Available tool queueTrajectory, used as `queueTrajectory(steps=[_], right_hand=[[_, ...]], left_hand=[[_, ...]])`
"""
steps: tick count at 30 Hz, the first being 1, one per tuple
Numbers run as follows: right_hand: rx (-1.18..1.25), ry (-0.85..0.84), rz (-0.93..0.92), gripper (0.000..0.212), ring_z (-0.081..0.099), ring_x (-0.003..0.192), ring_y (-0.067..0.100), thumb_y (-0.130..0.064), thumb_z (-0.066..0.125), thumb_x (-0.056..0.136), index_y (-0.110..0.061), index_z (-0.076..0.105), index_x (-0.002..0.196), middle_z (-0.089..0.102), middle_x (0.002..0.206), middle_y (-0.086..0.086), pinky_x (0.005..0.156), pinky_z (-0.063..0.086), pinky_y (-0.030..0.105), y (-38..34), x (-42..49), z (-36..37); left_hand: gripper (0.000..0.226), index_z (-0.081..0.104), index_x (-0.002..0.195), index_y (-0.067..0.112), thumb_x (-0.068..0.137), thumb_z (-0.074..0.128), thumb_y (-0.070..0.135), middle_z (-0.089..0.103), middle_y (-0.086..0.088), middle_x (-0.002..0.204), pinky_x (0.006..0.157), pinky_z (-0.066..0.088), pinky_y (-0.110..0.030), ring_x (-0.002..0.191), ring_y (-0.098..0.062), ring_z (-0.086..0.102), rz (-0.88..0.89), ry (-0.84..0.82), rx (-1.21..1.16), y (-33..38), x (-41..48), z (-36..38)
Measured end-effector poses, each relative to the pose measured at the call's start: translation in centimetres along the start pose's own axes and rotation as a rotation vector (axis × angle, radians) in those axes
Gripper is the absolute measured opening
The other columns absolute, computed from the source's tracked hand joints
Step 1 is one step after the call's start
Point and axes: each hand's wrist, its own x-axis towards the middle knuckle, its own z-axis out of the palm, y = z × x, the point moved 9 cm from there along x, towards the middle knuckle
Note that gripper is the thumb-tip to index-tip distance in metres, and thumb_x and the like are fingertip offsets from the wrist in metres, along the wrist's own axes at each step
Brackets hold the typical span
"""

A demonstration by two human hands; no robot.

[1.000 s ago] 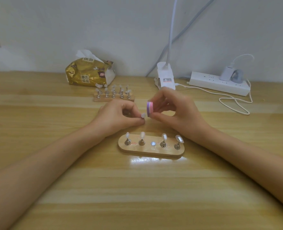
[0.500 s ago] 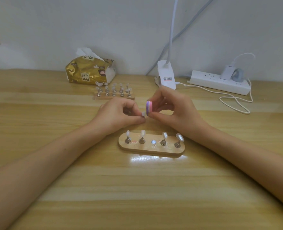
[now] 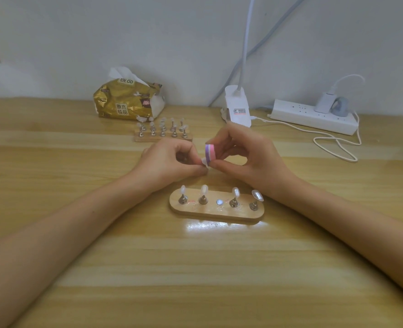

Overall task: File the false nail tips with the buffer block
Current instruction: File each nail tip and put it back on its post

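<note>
My left hand pinches a clear false nail tip between thumb and fingers above the table. My right hand grips a small purple, white and pink buffer block, its lower face touching the tip. In front of the hands lies an oval wooden stand with several nail tips upright on metal pegs; its middle spot holds only a bare magnet. A second wooden stand with several more tips sits farther back.
A gold tissue pack lies at the back left. A white clip lamp base, a white power strip and a looped white cable occupy the back right. The wooden table stretches toward me.
The hands stay together in nearly the same place. The buffer block has shifted slightly against the nail tip, and the view has tilted a little.
</note>
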Motion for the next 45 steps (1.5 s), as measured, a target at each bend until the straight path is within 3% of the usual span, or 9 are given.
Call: queueTrajectory(steps=[9, 16, 22, 28, 31, 36, 41, 43, 45], right_hand=[[-0.017, -0.033, 0.029, 0.011, 0.069, 0.08, 0.022, -0.01, 0.073, 0.091, -0.003, 0.065, 0.094, 0.071, 0.089, 0.01, 0.076, 0.059, 0.044, 0.4, 0.1, 0.3], [-0.024, -0.041, 0.013, 0.009, 0.069, 0.08, 0.022, -0.008, 0.073, 0.092, -0.004, 0.065, 0.091, 0.071, 0.089, 0.009, 0.076, 0.059, 0.044, 0.2, 0.0, 0.3], [-0.014, 0.003, -0.006, 0.01, 0.069, 0.078, 0.018, -0.009, 0.073, 0.092, -0.002, 0.066, 0.091, 0.071, 0.087, 0.007, 0.075, 0.06, 0.04, -0.1, 0.0, 0.1], [-0.011, 0.036, 0.0, 0.011, 0.069, 0.077, 0.019, -0.01, 0.074, 0.092, -0.003, 0.065, 0.09, 0.071, 0.085, 0.007, 0.074, 0.059, 0.041, 0.0, 0.0, -0.2], [-0.034, -0.033, 0.043, 0.011, 0.068, 0.076, 0.018, -0.008, 0.074, 0.09, -0.001, 0.065, 0.09, 0.071, 0.086, 0.006, 0.073, 0.059, 0.042, 0.4, 0.0, 0.2], [0.026, 0.061, 0.093, 0.014, 0.069, 0.08, 0.022, -0.005, 0.076, 0.088, 0.001, 0.064, 0.095, 0.071, 0.087, 0.011, 0.08, 0.059, 0.039, 0.8, -0.5, -1.4], [0.045, 0.065, 0.159, 0.021, 0.071, 0.086, 0.023, 0.001, 0.077, 0.084, 0.0, 0.066, 0.101, 0.072, 0.09, 0.012, 0.086, 0.058, 0.043, 1.5, -0.8, -2.2], [0.05, 0.05, 0.165, 0.022, 0.071, 0.087, 0.025, 0.002, 0.077, 0.084, 0.0, 0.066, 0.102, 0.073, 0.091, 0.013, 0.086, 0.057, 0.045, 1.5, -0.7, -2.0], [0.05, 0.033, 0.156, 0.022, 0.072, 0.087, 0.025, 0.002, 0.077, 0.084, 0.0, 0.067, 0.103, 0.073, 0.091, 0.013, 0.086, 0.057, 0.046, 1.3, -0.7, -1.9]], left_hand=[[0.021, 0.073, 0.075, 0.02, 0.066, 0.086, 0.035, 0.075, 0.002, 0.083, 0.095, 0.051, -0.048, 0.092, -0.021, 0.07, 0.004, -0.007, -0.004, 0.2, 0.0, 0.1], [0.02, 0.073, 0.074, 0.019, 0.067, 0.085, 0.033, 0.075, -0.002, 0.083, 0.094, 0.052, -0.051, 0.093, -0.027, 0.07, 0.005, -0.002, -0.013, 0.2, -0.1, 0.0], [0.014, 0.073, 0.075, 0.02, 0.073, 0.086, 0.025, 0.075, 0.002, 0.083, 0.094, 0.052, -0.049, 0.092, -0.021, 0.071, 0.005, -0.006, 0.003, 0.2, -0.1, 0.0], [0.02, 0.073, 0.073, 0.022, 0.065, 0.085, 0.035, 0.075, 0.003, 0.081, 0.095, 0.051, -0.049, 0.091, -0.02, 0.071, 0.0, -0.01, 0.005, 0.5, -0.3, 0.1], [0.025, 0.073, 0.073, 0.022, 0.06, 0.081, 0.042, 0.075, 0.003, 0.081, 0.094, 0.052, -0.048, 0.092, -0.021, 0.07, -0.01, -0.003, 0.0, 0.6, -0.4, 0.1], [0.015, 0.072, 0.07, 0.024, 0.072, 0.086, 0.029, 0.073, 0.007, 0.077, 0.095, 0.051, -0.048, 0.087, -0.018, 0.069, -0.012, 0.022, 0.017, 0.4, -0.4, -0.2], [0.019, 0.07, 0.073, 0.015, 0.072, 0.085, 0.026, 0.071, 0.008, 0.08, 0.084, 0.051, -0.035, 0.079, -0.01, 0.064, -0.004, 0.008, -0.107, 1.2, -1.5, -0.9], [0.023, 0.067, 0.07, 0.021, 0.068, 0.086, 0.034, 0.07, 0.008, 0.082, 0.084, 0.047, -0.032, 0.08, -0.004, 0.063, 0.006, 0.0, -0.244, 2.1, -2.4, -1.5], [0.026, 0.066, 0.069, 0.029, 0.064, 0.087, 0.043, 0.07, 0.009, 0.087, 0.084, 0.042, -0.028, 0.089, -0.005, 0.064, 0.068, -0.026, -0.21, 3.6, -3.4, -1.4]])
